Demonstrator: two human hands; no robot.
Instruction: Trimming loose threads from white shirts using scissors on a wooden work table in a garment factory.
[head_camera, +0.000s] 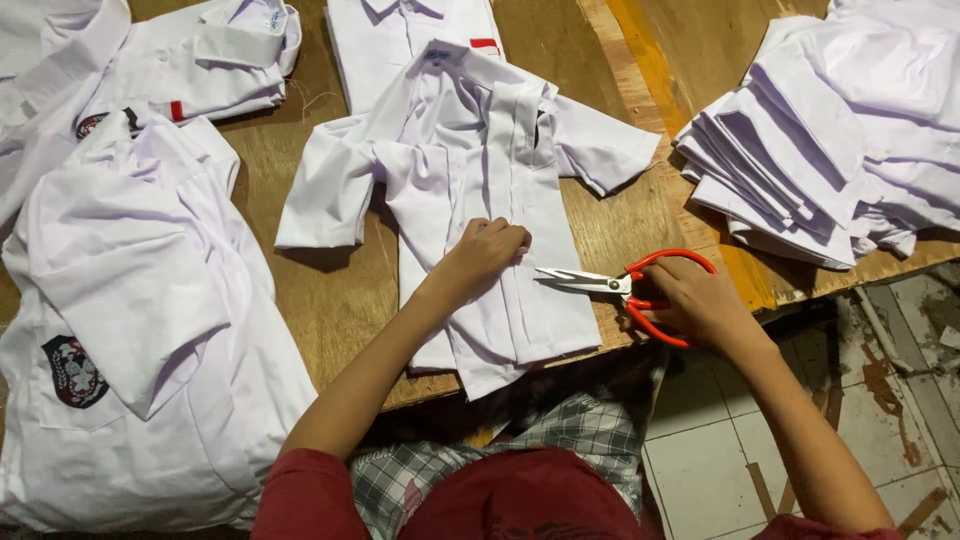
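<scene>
L hand (487, 252) is curled into a loose fist, knuckles pressing down on the button placket of a small white short-sleeved shirt (470, 190); whether the fingers pinch any cloth can't be told. The shirt lies flat, collar away from the person, about mid-worktop, its hem hanging just over the near edge of the wooden worktop (330, 300).

R hand (697, 298) is closed round the red handles of a pair of scissors (625, 288), fingers through the loops. Blades are nearly together, pointing left toward the shirt's right side, tips just beside the cloth, near the worktop's near edge.

Other items: a big white shirt w/ a dark crest badge (75, 372) on its pocket covers the near-left corner. Another folded white shirt w/ a red tab (200, 60) sits at the far-left, and a third white shirt (400, 30) lies at the far edge, partly under the small one's collar. A stack of folded white shirts (830, 130) fills the far-right corner, hanging over the right edge. Below the worktop, tiled floor (700, 460) on the right, and the person's checked cloth (560, 440) and dark red garment (520, 500).
</scene>
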